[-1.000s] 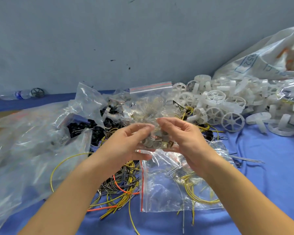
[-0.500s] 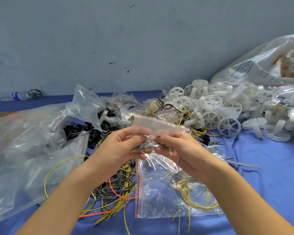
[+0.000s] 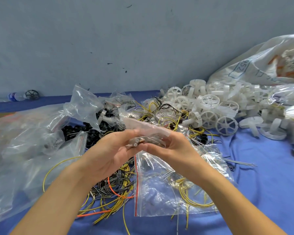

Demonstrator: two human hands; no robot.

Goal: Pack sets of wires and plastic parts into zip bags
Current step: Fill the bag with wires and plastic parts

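Both hands are raised over the blue cloth (image 3: 270,175) and meet at mid-frame on one small bag (image 3: 149,130), a clear zip bag held off the cloth and tilted, its upper edge running from upper left down to the right. The left hand (image 3: 109,155) has its fingers curled under the bag's left end and the thumb closed over the top, pinching the plastic. The right hand (image 3: 173,150) grips the right end the same way, thumb on the near side and fingers wrapped behind; how tightly it grips cannot be told. The thumbs nearly touch. Inside the small bag, at the left thumb tip, sit a few small parts (image 3: 138,141), pale round ends with a copper-coloured bit; their kind cannot be told. Directly below the hands a flat bag (image 3: 153,197) with a red zip strip lies on the cloth, with yellow wire coils seen through it. Just left of it, a heap of loose wires (image 3: 112,189), yellow, black and orange, lies under the left wrist. Behind the hands lie more wires, black parts (image 3: 78,131) and crumpled clear bags (image 3: 27,141) to the left. White wheels (image 3: 210,112) are piled at the right, near a large sack (image 3: 261,65).
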